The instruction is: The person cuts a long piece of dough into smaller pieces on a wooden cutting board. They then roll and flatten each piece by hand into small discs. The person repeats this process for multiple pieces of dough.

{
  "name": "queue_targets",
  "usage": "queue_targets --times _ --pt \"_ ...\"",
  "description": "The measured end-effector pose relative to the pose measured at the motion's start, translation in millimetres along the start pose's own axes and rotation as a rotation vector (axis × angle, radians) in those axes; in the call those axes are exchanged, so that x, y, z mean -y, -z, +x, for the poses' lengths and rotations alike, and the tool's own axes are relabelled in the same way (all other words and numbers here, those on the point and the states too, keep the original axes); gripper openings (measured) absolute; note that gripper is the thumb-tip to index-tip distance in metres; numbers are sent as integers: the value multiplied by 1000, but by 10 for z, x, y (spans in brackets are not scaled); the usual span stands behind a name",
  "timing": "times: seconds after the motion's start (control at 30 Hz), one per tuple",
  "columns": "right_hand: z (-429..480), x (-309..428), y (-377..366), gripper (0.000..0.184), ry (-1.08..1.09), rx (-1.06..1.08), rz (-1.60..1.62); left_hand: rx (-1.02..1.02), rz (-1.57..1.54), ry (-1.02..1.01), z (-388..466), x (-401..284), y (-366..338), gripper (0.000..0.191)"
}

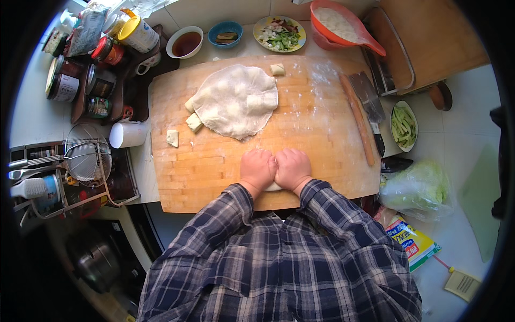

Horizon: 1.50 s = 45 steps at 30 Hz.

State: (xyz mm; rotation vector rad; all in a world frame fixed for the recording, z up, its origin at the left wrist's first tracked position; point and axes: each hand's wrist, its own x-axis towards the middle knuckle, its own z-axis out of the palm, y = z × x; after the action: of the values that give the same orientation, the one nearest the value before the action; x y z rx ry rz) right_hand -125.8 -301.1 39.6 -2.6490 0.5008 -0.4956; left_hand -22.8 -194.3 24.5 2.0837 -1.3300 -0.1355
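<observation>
Side by side at the near edge of a wooden board (322, 141), my left hand (256, 169) and my right hand (293, 167) press with curled fingers on a piece of dough (274, 187). Most of that dough is hidden under them; only a pale edge shows below. Farther back lies a floury cloth (237, 100) with lumps beneath it. Two dough pieces, one of them a cut dough piece (194, 122), stick out at its left side. Loose on the board are another dough piece (172, 138) at left and one dough piece (277, 69) behind the cloth.
On the board's right lie a rolling pin (358, 120) and a cleaver (369, 100). Behind stand a bowl of dark liquid (186, 43), a blue bowl (225, 35), a plate of chopped vegetables (280, 34) and a red flour bowl (338, 26). Jars (64, 86) and a wire strainer (87, 153) are left.
</observation>
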Motion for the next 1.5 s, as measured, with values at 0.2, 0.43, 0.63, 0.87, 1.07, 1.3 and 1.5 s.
queue_targets --times 0.2,0.43,0.63,0.87,1.07,1.3,1.5 --pt "102 -57 -36 30 -33 76 21 -56 99 -33 75 43 -19 22" --pt "125 -7 171 21 -186 254 75 58 178 41 253 -146 268 31" --pt "-355 124 399 31 121 -20 124 130 26 -183 -274 -261 441 53" --pt "-628 303 251 36 -161 -103 232 50 192 -233 -607 -298 106 51" --pt "-461 169 74 36 15 -164 -71 -130 198 -308 -502 -203 4 55" --pt "38 -220 -22 14 -29 64 -53 147 174 -102 -68 -112 33 66" --pt "310 -353 -53 22 -28 14 16 172 100 -59 262 -23 53 70"
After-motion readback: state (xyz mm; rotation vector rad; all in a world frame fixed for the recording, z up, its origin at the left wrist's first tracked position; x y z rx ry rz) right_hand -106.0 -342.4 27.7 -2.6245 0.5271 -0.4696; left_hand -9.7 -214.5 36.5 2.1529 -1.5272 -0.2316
